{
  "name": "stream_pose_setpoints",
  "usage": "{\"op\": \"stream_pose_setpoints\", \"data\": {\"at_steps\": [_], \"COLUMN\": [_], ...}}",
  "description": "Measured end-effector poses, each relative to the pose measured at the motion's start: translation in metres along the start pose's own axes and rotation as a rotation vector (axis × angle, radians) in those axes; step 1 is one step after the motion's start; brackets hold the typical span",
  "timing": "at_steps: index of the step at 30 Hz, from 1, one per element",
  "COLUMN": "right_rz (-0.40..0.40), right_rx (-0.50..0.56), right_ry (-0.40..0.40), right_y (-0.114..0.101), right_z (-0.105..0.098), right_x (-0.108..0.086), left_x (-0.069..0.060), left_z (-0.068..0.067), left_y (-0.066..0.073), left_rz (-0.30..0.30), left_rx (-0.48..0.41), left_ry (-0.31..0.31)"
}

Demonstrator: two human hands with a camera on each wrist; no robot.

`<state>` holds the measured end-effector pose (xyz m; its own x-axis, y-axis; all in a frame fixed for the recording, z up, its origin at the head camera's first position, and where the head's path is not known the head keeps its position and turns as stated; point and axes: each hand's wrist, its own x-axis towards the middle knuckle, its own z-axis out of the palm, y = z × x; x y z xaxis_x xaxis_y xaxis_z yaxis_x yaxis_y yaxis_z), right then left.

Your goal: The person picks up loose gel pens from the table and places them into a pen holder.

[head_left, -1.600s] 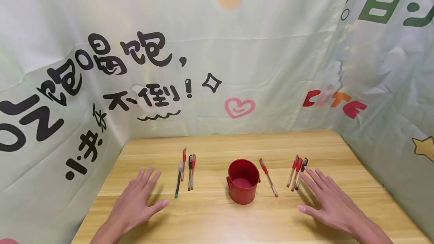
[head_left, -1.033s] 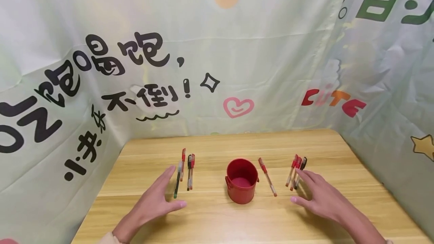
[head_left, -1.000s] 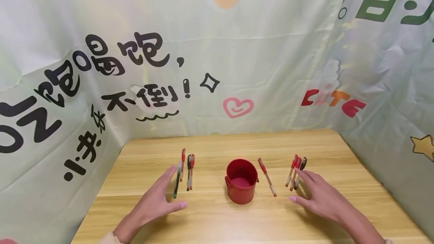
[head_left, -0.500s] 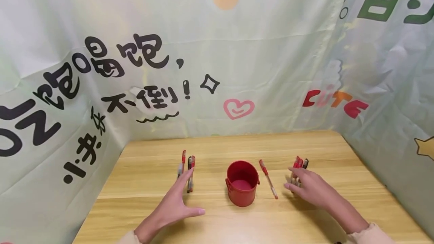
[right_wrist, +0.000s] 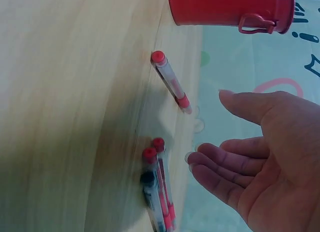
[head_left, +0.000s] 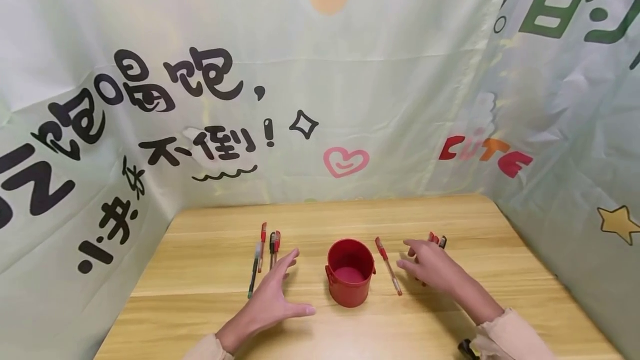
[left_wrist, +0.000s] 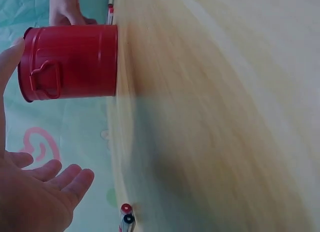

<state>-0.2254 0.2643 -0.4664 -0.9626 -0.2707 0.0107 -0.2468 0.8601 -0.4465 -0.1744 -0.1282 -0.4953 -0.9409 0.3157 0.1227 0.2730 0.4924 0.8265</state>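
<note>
A small red bucket with side handles stands upright on the wooden table. To its left my left hand hovers with fingers and thumb spread, holding nothing. The left wrist view shows the bucket beyond the thumb, apart from the palm. My right hand is above the table, fingers loosely bent and empty, between a lone red-capped pen and a group of pens. In the right wrist view that group, red pens and a black pen, lies below the fingers, untouched. The hand partly hides it in the head view.
Left of the bucket lie a red pen, a pen with a green end, a black pen and another red pen. A printed cloth hangs behind the table. A dark object shows by the right sleeve.
My left hand has moved right, from beside the left pens toward the bucket. The right hand has shifted left over the right pens, toward the lone pen. Pens and bucket stay put.
</note>
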Motion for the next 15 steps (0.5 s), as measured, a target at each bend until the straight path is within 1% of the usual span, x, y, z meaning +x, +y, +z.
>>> {"op": "stream_pose_setpoints", "data": {"at_steps": [3,5,7,10,15], "right_rz": [0.009,0.014,0.023,0.039,0.055], "right_rx": [-0.014,-0.032,-0.05,-0.048,-0.04], "right_ry": [0.015,0.022,0.025,0.025,0.003], "right_y": [-0.007,-0.011,-0.014,-0.017,-0.021], "right_z": [0.003,0.004,0.006,0.009,0.014], "right_x": [0.007,0.012,0.017,0.023,0.032], "left_x": [0.003,0.006,0.009,0.014,0.019], "left_z": [0.002,0.004,0.008,0.014,0.024], "left_y": [0.003,0.006,0.008,0.01,0.012], "left_rz": [0.012,0.024,0.036,0.053,0.045], "left_rx": [-0.014,-0.039,-0.062,-0.096,-0.117], "left_ry": [-0.007,-0.016,-0.023,-0.034,-0.05]}}
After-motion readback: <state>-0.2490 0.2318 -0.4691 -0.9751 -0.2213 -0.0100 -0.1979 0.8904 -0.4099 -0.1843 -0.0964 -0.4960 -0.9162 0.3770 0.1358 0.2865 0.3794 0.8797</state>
